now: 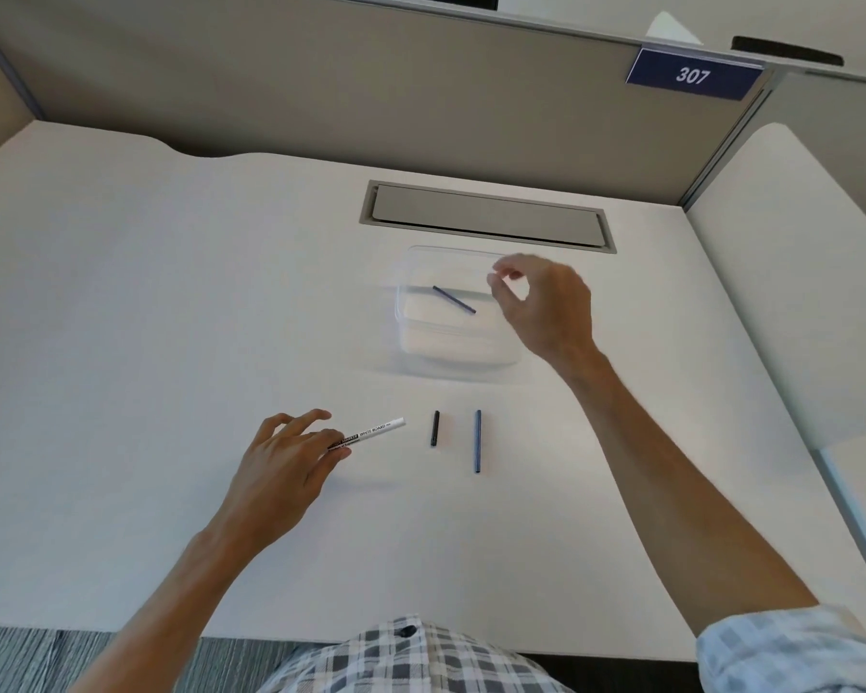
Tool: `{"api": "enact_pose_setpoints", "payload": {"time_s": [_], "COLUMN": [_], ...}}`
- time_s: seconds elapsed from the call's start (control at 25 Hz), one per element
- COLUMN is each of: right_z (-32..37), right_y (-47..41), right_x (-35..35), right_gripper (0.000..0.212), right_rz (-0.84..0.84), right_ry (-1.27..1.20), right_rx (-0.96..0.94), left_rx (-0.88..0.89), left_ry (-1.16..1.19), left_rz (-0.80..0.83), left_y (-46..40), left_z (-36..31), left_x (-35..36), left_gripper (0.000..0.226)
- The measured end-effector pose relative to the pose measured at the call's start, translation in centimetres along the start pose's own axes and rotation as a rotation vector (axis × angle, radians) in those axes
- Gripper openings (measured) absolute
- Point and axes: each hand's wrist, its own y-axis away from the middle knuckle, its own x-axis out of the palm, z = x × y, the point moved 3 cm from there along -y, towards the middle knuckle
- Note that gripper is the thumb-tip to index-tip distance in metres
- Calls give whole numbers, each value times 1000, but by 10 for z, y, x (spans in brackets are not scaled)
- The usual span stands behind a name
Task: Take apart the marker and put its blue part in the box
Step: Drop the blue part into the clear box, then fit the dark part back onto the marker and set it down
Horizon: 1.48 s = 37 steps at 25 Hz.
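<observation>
A clear plastic box [411,337] stands in the middle of the white desk. A thin blue stick [454,299] lies slanted inside it. My right hand [541,307] hovers over the box's right side, fingers apart and holding nothing. My left hand [286,457] grips one end of the white marker barrel [378,430], which points right over the desk. Beside the barrel lie a short black piece [435,428] and a longer blue-grey stick [478,441], both on the desk in front of the box.
A grey cable flap [486,215] is set into the desk [146,317] behind the box. Grey partition walls close the back and right, with a "307" sign [693,75]. The desk's near edge runs just above my checked shirt [411,657].
</observation>
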Motion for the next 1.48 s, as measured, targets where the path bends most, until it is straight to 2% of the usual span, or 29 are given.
{"api": "enact_pose_setpoints", "payload": {"time_s": [0.28, 0.44, 0.68, 0.96, 1.04, 1.16, 1.28, 1.48], "right_z": [-24, -26, -18, -14, -12, -5, 7, 15], "right_y": [108, 149, 170, 168, 168, 166, 162, 157], "right_x": [31, 44, 56, 54, 48, 38, 28, 17], "right_gripper": [15, 16, 12, 9, 8, 6, 8, 11], "right_rz": [222, 341, 344, 353, 366, 335, 293, 268], "right_ry": [-56, -41, 10, 12, -85, -369, -598, -708], "right_rx": [264, 397, 481, 465, 493, 543, 518, 486], "left_rx": [-17, 29, 72, 64, 56, 50, 63, 66], "left_ry": [0, -8, -8, 0, 13, 30, 28, 35], "left_rz": [35, -4, -20, -6, 4, 3, 0, -2], "left_y": [0, -4, -7, -6, -5, -6, -7, -10], "left_z": [3, -3, -6, -3, -3, -3, -4, -4], "left_x": [7, 4, 6, 8, 9, 8, 6, 4], "left_gripper": [64, 65, 59, 50, 53, 53, 52, 44]}}
